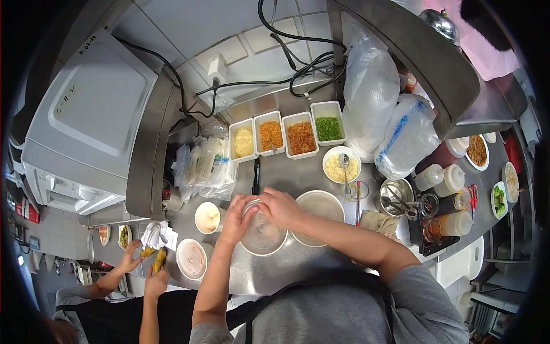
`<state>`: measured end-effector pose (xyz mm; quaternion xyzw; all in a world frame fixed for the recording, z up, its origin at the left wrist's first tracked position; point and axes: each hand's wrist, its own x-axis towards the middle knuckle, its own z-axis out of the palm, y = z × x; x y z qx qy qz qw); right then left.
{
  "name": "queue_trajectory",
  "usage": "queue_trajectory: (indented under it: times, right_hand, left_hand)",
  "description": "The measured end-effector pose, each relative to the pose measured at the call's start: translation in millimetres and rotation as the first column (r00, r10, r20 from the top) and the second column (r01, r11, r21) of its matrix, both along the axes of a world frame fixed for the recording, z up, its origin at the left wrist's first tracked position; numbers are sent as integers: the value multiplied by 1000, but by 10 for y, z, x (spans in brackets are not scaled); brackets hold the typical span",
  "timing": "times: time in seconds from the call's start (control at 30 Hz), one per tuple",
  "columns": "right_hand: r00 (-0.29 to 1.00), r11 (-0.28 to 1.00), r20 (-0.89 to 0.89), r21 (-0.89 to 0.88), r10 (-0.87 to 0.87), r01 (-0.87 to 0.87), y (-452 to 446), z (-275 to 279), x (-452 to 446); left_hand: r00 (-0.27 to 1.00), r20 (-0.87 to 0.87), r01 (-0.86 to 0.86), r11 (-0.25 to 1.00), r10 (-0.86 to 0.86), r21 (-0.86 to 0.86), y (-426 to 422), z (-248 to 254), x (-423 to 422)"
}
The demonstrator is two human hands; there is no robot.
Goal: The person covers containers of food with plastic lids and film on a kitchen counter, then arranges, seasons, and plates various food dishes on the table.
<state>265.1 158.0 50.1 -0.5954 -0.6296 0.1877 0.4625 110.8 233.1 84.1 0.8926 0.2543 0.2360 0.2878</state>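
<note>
Both my hands meet at the far rim of a round container with a clear lid (263, 236) on the steel counter. My left hand (236, 218) lies over its left edge, fingers curled on the rim. Beside it my right hand (281, 207) presses on the lid's far edge with bent fingers. A second lidded round container (318, 218) stands just right, under my right forearm. To the left are a white tub with pale contents (208, 218) and a lidded tub (192, 259). A black-handled tool (256, 178) lies beyond my hands.
Four white trays (299, 136) of toppings line the back. A bowl with a spoon (341, 165), a metal pot (396, 198) and sauce bottles (450, 180) stand right. At left, a co-worker's hands (154, 281) hold yellow-brown pieces. Plastic bags (372, 92) rise behind.
</note>
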Motion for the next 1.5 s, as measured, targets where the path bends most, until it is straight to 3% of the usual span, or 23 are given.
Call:
queue_trajectory:
  times: [0.17, 0.37, 0.47, 0.57, 0.67, 0.77, 1.03, 1.27, 1.37, 1.47, 1.5]
  right_hand:
    - [1000, 1000, 12, -14, 26, -26, -11, -2, 3]
    - [997, 987, 69, -158, 33, -22, -4, 54, 16]
    - [994, 974, 101, -228, 36, -12, -30, 147, 29]
    - [995, 979, 95, -202, -8, 27, -62, 148, 15]
    - [998, 994, 46, -103, -39, 44, -82, 125, -16]
    - [1000, 999, 10, -34, -18, 19, -78, 105, -17]
    - [999, 999, -3, -12, 52, -52, -16, 5, 9]
    - [993, 982, 113, -188, 28, -6, -26, 91, 2]
    - [995, 984, 101, -177, 1, 17, -40, 85, 12]
    - [998, 994, 58, -108, -19, 25, -106, 137, -17]
    - [1000, 998, 28, -65, 5, -3, -94, 120, -6]
  left_hand:
    - [997, -18, -72, 993, 70, -95, 23, -46, -13]
    - [999, 53, 6, 985, 3, -170, 120, -154, -20]
    - [998, 70, 22, 941, 2, -339, 196, -258, -60]
    - [990, 102, -76, 977, 98, -202, 98, -206, -66]
    - [947, 101, -282, 939, 306, -200, 14, -216, -124]
    - [959, 133, -243, 968, 250, -70, 9, -195, -115]
    - [952, 125, -257, 950, 281, -175, -67, -178, -87]
    - [966, -13, -252, 937, 257, -243, -7, -234, -112]
    - [892, 248, -260, 878, 378, -402, -12, -414, -131]
    - [869, 265, -274, 852, 418, -447, -23, -439, -159]
    - [897, 230, -272, 881, 378, -388, -27, -424, -177]
